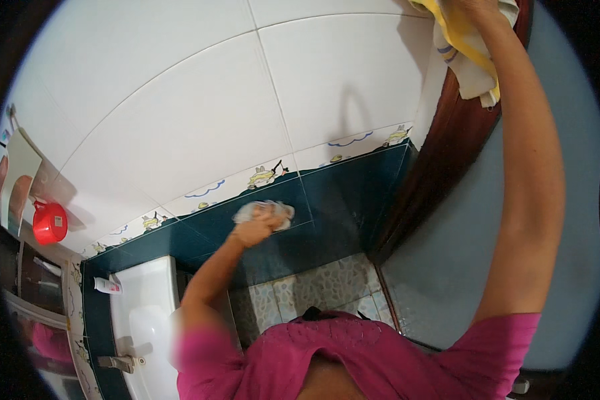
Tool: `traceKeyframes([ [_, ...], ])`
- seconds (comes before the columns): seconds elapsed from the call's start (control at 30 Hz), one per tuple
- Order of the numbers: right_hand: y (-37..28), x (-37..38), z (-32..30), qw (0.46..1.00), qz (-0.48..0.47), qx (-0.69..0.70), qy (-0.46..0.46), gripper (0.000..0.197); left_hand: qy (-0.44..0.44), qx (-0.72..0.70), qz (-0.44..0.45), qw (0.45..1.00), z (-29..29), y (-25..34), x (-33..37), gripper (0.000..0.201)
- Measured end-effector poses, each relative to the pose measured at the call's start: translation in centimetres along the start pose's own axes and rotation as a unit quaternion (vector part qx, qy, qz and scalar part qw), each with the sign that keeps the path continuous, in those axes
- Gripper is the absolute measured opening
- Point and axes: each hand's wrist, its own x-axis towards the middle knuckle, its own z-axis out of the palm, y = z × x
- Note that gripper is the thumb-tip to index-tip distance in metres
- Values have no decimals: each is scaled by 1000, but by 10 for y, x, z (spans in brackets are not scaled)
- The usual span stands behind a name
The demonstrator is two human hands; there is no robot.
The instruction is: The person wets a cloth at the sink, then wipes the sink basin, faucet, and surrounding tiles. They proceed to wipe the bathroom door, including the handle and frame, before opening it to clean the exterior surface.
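My left hand (257, 230) presses a crumpled whitish cloth (248, 212) against the dark green wall tiles, just under the patterned border. Its fingers are curled over the cloth and slightly blurred. High at the upper right, my right hand (475, 8) is partly cut off by the picture's edge. A yellow and cream towel (472, 63) with dark stripes is bunched at that hand and hangs down beside the brown door frame (440, 147). My right arm is stretched far up, and the grip of its fingers is mostly hidden.
A white sink (143, 277) with a metal tap (117, 363) stands at the left, a white bottle (107, 285) on its rim. A red cup (50, 223) hangs on the wall above. To the right is a grey-blue door (447, 240); patterned floor tiles (313, 283) lie below.
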Motion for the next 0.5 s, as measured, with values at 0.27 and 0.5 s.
traceKeyframes([
  [0.27, -35, -22, 12, 992, 50, 81, -84, 73, 490, 321, -378, 717, -249, -213, -57, 40],
  [0.5, -54, -33, 15, 992, 67, 86, -66, 76, 589, 225, -374, 680, -231, -169, 68, 43],
])
